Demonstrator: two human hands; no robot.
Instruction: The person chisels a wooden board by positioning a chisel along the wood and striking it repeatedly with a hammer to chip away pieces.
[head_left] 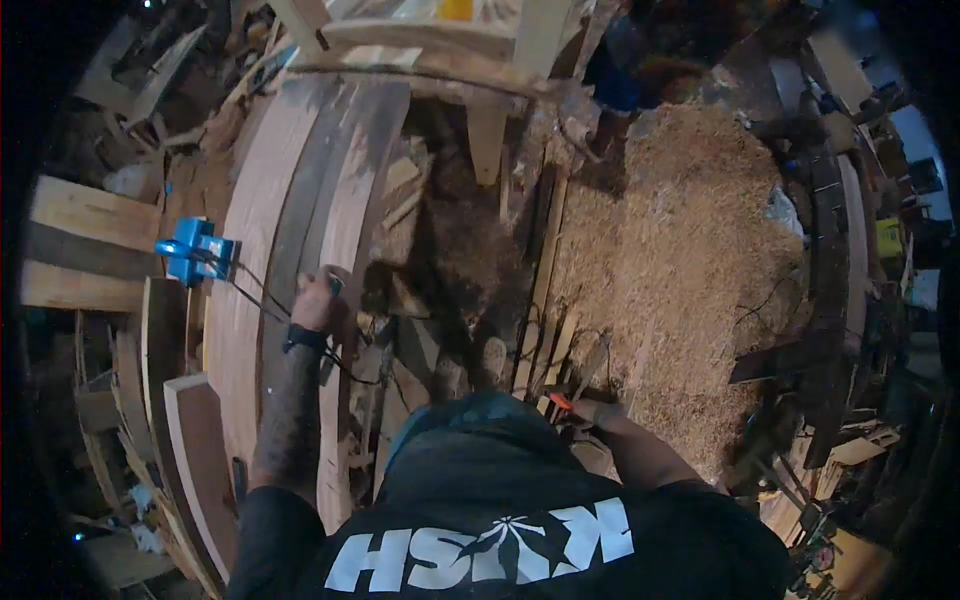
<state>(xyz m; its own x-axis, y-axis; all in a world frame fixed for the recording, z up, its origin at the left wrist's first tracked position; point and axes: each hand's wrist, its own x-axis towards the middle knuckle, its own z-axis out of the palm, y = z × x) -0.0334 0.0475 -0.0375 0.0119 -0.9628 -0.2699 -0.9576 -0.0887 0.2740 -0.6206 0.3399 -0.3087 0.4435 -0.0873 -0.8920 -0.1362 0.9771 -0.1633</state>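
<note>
My left hand [314, 303], with a dark band at the wrist, is over the long planks [340, 215] on the bench. Its fingers are closed around something small and dark that I cannot make out. A black cord [262, 292] runs past this wrist from a blue power tool [197, 252], which sits at the planks' left edge. Low on my right side, my right hand [592, 415] is closed by a small orange object [560, 401]. The hand's fingers are in shadow, and the object's kind is unclear.
Wood shavings [680, 260] cover the floor to the right. A wooden frame [420, 45] crosses the far end of the planks. More boards [90, 225] stand at the left, and dark timbers [830, 300] lie at the right. Narrow strips [545, 290] lie near my right hand.
</note>
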